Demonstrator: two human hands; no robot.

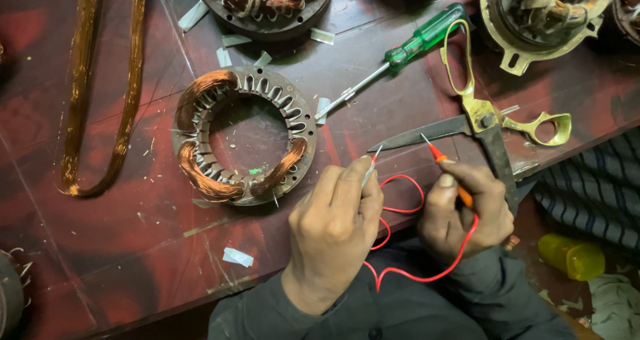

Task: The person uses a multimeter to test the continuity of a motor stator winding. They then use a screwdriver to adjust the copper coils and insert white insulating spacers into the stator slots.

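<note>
My left hand [337,223] grips a thin metal-tipped test probe [371,169] with its tip pointing up. My right hand [467,210] grips an orange test probe [443,163] whose needle tip points up-left. A red lead wire [400,210] loops between both hands and down over my dark sleeves. Both probe tips hover just below the blades of large open scissors [487,123] with brass handles. A round motor stator [243,137] with copper windings lies on the dark red table [100,247], left of my left hand.
A green-handled screwdriver [413,43] lies above the scissors. Two other stators sit at the top edge: a dark stator [267,0] and a brass-coloured stator [540,13]. A long copper wire coil [100,87] lies at left. Paper slips litter the table. A yellow bottle [572,257] lies at lower right.
</note>
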